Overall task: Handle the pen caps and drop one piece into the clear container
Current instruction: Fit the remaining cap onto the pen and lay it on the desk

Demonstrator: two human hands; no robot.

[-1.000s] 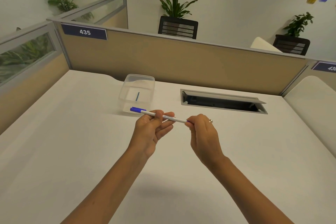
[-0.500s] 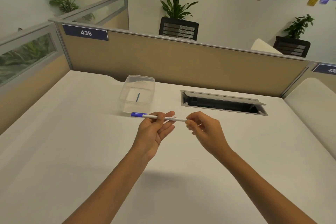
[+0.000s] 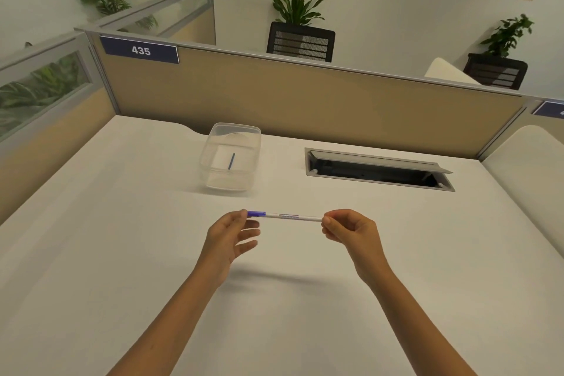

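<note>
The left hand (image 3: 232, 233) pinches the blue cap (image 3: 255, 213) at one end of a white pen (image 3: 288, 216), thumb and forefinger closed on it while the other fingers hang loose and a little spread below. The right hand (image 3: 348, 229) pinches the opposite tip of the barrel, its fingers curled in. Between the two hands the pen lies level, lifted clear of the white desk (image 3: 122, 253), with its shadow falling on the surface just toward the person.

To my eye this is the uncapping step: each hand has an end, set to pull apart. The cap looks seated, so the next move would call for a straight tug along the barrel, not a twist sideways.

Beyond the left hand, further away from the person, stands the clear container (image 3: 213, 143), open-topped, with one slim blue piece (image 3: 231, 161) already lying on its bottom. The cap, once free, would have to be carried forward over that rim and let go. Beyond the right hand is the open cable hatch (image 3: 378, 169), best avoided.
</note>
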